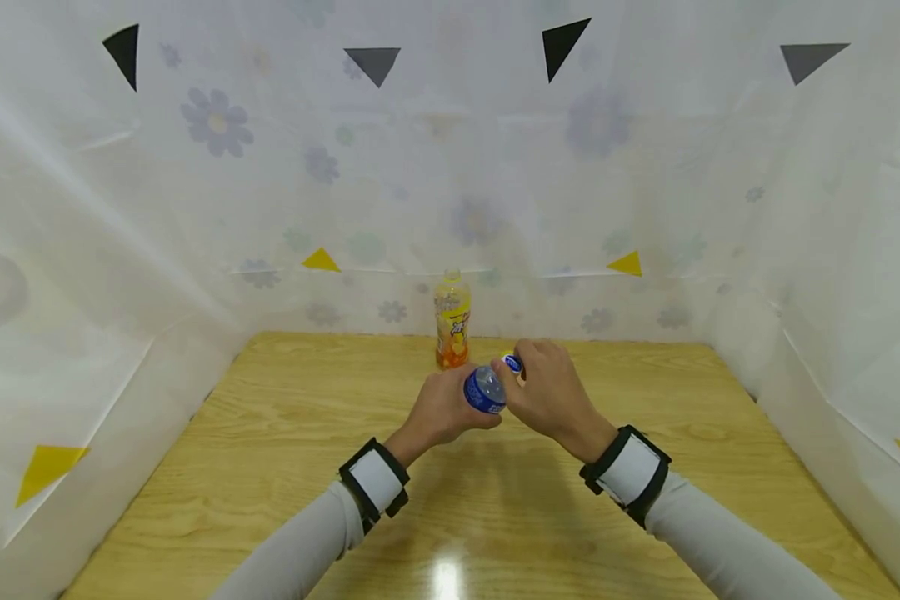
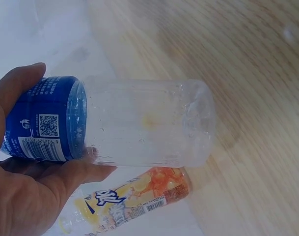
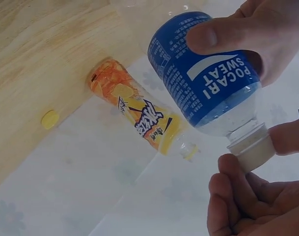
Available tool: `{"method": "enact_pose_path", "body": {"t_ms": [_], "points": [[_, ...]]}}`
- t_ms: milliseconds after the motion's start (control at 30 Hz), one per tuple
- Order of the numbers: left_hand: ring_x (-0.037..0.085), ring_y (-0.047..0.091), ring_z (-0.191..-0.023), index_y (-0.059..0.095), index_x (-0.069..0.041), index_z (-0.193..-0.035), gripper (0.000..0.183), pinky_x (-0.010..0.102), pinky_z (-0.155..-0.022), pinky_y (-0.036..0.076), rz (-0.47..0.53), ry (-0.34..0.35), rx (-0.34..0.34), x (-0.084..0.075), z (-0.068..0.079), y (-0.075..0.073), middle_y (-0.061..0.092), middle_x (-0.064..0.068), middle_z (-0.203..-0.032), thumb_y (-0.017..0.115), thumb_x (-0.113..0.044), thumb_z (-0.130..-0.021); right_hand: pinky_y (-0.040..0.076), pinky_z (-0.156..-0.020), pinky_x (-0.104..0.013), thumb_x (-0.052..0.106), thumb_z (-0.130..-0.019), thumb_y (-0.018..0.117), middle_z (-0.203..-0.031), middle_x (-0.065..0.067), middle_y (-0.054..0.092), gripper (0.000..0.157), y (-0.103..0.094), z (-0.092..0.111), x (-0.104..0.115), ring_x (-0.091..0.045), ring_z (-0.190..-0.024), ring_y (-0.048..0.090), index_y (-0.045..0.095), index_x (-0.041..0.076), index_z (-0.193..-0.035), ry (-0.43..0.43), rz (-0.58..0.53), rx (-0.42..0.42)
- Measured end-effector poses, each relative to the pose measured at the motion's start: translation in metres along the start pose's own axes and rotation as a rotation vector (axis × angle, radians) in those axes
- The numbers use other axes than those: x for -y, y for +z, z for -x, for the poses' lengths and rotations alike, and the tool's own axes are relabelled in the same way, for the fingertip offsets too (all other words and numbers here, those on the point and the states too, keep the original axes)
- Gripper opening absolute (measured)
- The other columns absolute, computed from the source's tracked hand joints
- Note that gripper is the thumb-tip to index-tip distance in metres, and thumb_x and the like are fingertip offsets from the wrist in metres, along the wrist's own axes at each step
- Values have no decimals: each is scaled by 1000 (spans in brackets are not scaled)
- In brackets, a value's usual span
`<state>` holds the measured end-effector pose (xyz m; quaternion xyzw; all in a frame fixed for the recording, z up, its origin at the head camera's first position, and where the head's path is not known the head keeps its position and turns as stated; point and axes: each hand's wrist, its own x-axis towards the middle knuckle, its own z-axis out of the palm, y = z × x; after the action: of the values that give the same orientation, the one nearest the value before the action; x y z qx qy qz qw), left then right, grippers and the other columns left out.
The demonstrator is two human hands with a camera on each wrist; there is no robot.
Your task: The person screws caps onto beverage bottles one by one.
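My left hand (image 1: pixel 444 406) grips a clear plastic bottle with a blue Pocari Sweat label (image 3: pixel 204 69), its fingers and thumb wrapped around the label. The bottle is held tilted above the table, and its clear lower part (image 2: pixel 139 123) looks empty of liquid. At its neck, my right hand (image 1: pixel 551 387) pinches the white cap (image 3: pixel 256 150) between thumb and fingers. The cap sits at the mouth; whether it is threaded on cannot be told. Just beyond the hands stands an uncapped yellow and orange drink bottle (image 1: pixel 452 321), upright.
A yellow cap (image 3: pixel 50 119) lies on the wooden table (image 1: pixel 307 392) near the uncapped bottle. White sheeting with flower prints (image 1: pixel 450 167) encloses the table at the back and sides. Black, grey and yellow triangles are stuck on it.
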<state>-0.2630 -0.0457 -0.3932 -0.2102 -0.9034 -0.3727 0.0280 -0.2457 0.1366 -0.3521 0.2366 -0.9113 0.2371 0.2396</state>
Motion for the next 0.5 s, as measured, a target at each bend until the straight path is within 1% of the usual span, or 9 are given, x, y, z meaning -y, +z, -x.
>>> {"method": "enact_pose_path", "body": {"t_ms": [67, 133, 167, 200, 233, 267, 333, 433, 500], "points": [[16, 68, -92, 68, -11, -119, 54, 30, -77, 56, -4, -1, 4, 1, 0, 1, 73, 2, -104, 90, -32, -74, 46, -65, -38, 33, -98, 66, -76, -7, 59, 30, -2, 2, 2, -25, -74, 57, 63, 4, -90, 30, -7, 30], [17, 69, -92, 68, -11, -118, 53, 31, -77, 56, -10, 0, 2, 0, 0, 1, 73, 3, -103, 90, -32, -75, 53, -79, -47, 38, -98, 66, -96, -15, 67, 39, -4, 4, 5, -34, -95, 63, 66, 1, -111, 63, -17, 76], [17, 69, -92, 68, -11, -118, 52, 31, -77, 56, -13, -1, 1, 0, 0, 1, 73, 3, -103, 90, -31, -75, 52, -87, -53, 39, -98, 66, -107, -19, 68, 46, -6, 5, 6, -39, -107, 63, 64, 0, -121, 75, -22, 100], [18, 69, -92, 68, -11, -117, 52, 32, -77, 56, -15, -1, -2, 0, -1, 1, 73, 3, -103, 90, -31, -75, 49, -95, -59, 38, -98, 66, -118, -21, 67, 51, -7, 5, 8, -43, -116, 60, 60, 0, -131, 84, -29, 121], [18, 69, -92, 68, -11, -118, 53, 32, -78, 56, -15, -2, -3, 0, -1, 1, 73, 3, -103, 90, -31, -74, 45, -100, -63, 35, -98, 66, -123, -23, 66, 52, -9, 6, 10, -45, -122, 57, 58, 0, -135, 83, -32, 134], [19, 69, -93, 68, -10, -118, 53, 33, -78, 56, -13, -5, -5, 0, -1, 1, 73, 4, -104, 90, -30, -74, 41, -103, -65, 30, -98, 66, -125, -23, 65, 49, -9, 6, 11, -46, -123, 56, 58, 1, -137, 78, -35, 143], [19, 69, -94, 67, -9, -119, 56, 35, -80, 56, -5, -13, -5, -1, -1, 0, 73, 5, -105, 91, -30, -73, 38, -104, -67, 16, -97, 64, -123, -23, 66, 41, -10, 6, 12, -45, -121, 57, 59, 1, -135, 55, -30, 142], [20, 69, -95, 67, -8, -122, 60, 36, -82, 56, -2, -17, 1, -1, -1, 0, 73, 5, -107, 92, -30, -72, 39, -101, -66, 0, -93, 61, -116, -23, 67, 33, -9, 6, 13, -43, -113, 60, 62, 0, -127, 24, -16, 119], [20, 69, -96, 66, -8, -123, 61, 36, -82, 56, -3, -20, 5, -1, -1, 0, 73, 5, -107, 92, -30, -72, 41, -99, -66, -5, -92, 60, -115, -23, 67, 31, -9, 6, 12, -43, -110, 61, 62, -1, -122, 16, -8, 108]]}}
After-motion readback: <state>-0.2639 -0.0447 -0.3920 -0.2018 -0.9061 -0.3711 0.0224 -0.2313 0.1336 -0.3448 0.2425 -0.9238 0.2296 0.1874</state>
